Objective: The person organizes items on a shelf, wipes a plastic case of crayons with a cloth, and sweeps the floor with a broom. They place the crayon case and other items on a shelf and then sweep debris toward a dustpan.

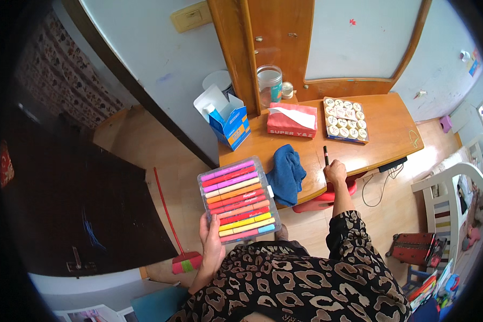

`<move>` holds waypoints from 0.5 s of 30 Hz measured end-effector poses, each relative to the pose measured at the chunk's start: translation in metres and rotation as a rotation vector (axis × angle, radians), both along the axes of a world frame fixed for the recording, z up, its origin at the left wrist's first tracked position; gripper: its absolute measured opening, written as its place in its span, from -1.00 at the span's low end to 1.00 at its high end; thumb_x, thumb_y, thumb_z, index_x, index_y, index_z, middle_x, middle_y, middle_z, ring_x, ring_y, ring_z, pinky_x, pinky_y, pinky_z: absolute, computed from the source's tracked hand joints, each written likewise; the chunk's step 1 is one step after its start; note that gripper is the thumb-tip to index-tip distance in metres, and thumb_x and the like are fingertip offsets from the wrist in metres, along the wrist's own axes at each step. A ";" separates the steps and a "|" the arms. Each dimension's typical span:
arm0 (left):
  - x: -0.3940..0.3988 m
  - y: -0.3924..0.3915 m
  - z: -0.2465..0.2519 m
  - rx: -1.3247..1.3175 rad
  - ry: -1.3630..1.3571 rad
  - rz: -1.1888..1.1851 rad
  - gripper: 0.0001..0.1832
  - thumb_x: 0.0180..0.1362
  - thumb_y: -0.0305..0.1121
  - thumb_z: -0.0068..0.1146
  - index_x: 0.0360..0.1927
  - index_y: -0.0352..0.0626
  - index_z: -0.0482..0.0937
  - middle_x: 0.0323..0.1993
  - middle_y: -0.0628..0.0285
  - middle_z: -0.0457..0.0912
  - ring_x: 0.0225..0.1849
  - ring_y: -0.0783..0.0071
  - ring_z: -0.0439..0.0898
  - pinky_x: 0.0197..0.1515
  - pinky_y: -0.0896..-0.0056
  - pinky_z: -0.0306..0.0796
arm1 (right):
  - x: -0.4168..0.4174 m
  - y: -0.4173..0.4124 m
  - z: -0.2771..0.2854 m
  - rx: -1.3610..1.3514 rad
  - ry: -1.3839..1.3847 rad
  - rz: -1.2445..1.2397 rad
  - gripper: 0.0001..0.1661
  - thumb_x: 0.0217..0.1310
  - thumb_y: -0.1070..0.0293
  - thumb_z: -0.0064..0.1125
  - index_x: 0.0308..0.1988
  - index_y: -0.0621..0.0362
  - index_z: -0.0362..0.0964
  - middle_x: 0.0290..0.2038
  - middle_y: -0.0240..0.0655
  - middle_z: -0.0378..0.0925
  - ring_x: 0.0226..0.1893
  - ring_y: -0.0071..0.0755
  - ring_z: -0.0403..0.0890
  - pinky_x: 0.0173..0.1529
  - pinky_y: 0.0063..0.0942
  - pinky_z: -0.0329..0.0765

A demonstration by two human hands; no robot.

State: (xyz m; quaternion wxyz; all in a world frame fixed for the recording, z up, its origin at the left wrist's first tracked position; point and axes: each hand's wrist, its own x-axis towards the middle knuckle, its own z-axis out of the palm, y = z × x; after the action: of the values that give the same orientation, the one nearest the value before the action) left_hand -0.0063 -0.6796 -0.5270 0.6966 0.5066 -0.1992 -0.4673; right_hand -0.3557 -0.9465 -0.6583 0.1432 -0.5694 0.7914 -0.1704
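My left hand holds a clear plastic case of coloured marker pens by its lower left corner, at the desk's front left. The pens lie in a stack of rows, pink, red, orange, yellow and blue. My right hand grips a black pen at the front edge of the wooden desk. Between the hands a crumpled blue cloth hangs partly over that edge. Behind it lies a red tissue pack, with a box of round xiangqi pieces to its right.
An open blue box stands at the desk's left end, near a clear plastic jar. A red stool is below the front edge. A red-handled broom is at left, a red suitcase at right beside a white bed frame.
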 end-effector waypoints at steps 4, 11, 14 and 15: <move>-0.003 -0.005 -0.012 0.009 -0.017 0.022 -0.60 0.35 -0.28 -0.01 0.16 -0.27 0.30 0.01 0.16 0.52 0.00 0.48 0.51 0.06 0.41 0.42 | -0.006 0.012 0.009 -0.111 -0.518 -0.117 -0.72 -0.05 0.30 0.15 -0.42 0.33 0.56 -0.50 -0.01 0.61 -0.44 -0.15 0.67 -0.25 -0.24 0.57; -0.007 -0.014 -0.026 0.028 0.082 0.002 -0.60 0.34 -0.26 0.02 0.14 -0.27 0.33 -0.01 0.16 0.53 0.01 0.47 0.51 0.07 0.40 0.41 | 0.016 0.028 0.028 -0.078 -0.195 -0.015 -0.48 0.04 -0.07 0.24 -0.32 0.25 0.53 -0.38 0.07 0.61 -0.24 0.11 0.64 -0.11 -0.09 0.53; -0.006 -0.017 -0.027 0.026 0.070 0.013 -0.60 0.34 -0.24 0.02 0.13 -0.27 0.33 0.00 0.16 0.53 0.01 0.47 0.51 0.08 0.40 0.40 | 0.024 0.021 0.017 0.077 -0.069 -0.003 -0.41 0.00 -0.14 0.29 -0.25 0.18 0.46 -0.30 0.04 0.61 -0.20 0.16 0.62 -0.12 -0.02 0.53; -0.005 -0.018 -0.027 0.036 0.073 0.001 -0.59 0.34 -0.23 0.02 0.14 -0.27 0.33 0.00 0.16 0.52 0.01 0.47 0.50 0.08 0.40 0.40 | 0.020 0.017 0.008 0.089 -0.048 -0.001 -0.42 0.01 -0.14 0.28 -0.25 0.18 0.46 -0.29 0.04 0.61 -0.20 0.16 0.62 -0.12 -0.02 0.54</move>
State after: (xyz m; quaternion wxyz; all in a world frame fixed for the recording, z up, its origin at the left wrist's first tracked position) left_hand -0.0115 -0.6976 -0.5542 0.6946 0.5017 -0.1648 -0.4886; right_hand -0.3354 -0.9294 -0.6499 0.1872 -0.5577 0.7948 -0.1489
